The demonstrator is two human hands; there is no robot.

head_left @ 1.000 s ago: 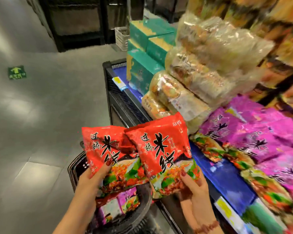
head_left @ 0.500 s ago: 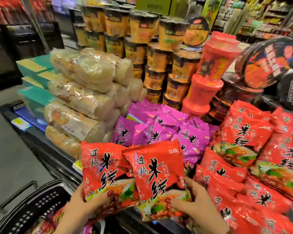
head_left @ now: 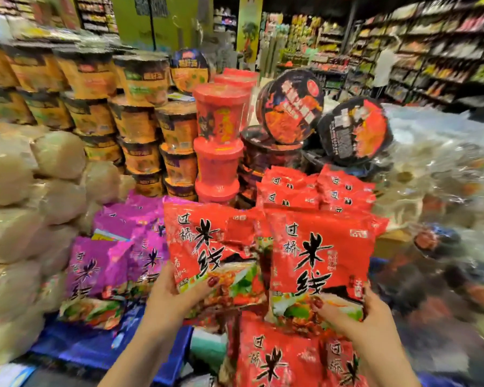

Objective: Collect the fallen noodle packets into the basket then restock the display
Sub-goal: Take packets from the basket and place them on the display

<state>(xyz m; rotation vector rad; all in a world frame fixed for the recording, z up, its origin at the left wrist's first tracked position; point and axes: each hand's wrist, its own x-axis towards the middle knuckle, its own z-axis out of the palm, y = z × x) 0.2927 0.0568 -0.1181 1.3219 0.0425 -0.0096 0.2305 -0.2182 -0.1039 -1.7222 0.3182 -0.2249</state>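
Observation:
I hold two red noodle packets upright over the display. My left hand (head_left: 170, 296) grips the bottom edge of the left red packet (head_left: 207, 241). My right hand (head_left: 355, 317) grips the bottom of the right red packet (head_left: 319, 252), which slightly overlaps the left one. Both hang above the red packet pile (head_left: 280, 356) on the display; more red packets (head_left: 313, 188) are stacked behind. Purple noodle packets (head_left: 106, 263) lie to the left of my hands. The basket is out of view.
Stacked orange noodle cups (head_left: 140, 121) and red tubs (head_left: 218, 141) rise behind the packets, with black round bowls (head_left: 291, 107) to their right. Clear bags of pale noodles (head_left: 20, 213) fill the left. A blue shelf edge (head_left: 95, 347) runs along the front. Store shelves stand far right.
My view has swung right from the basket and floor to the display. Both hands have carried the two red packets up and right, over the red pile. The basket has left the view.

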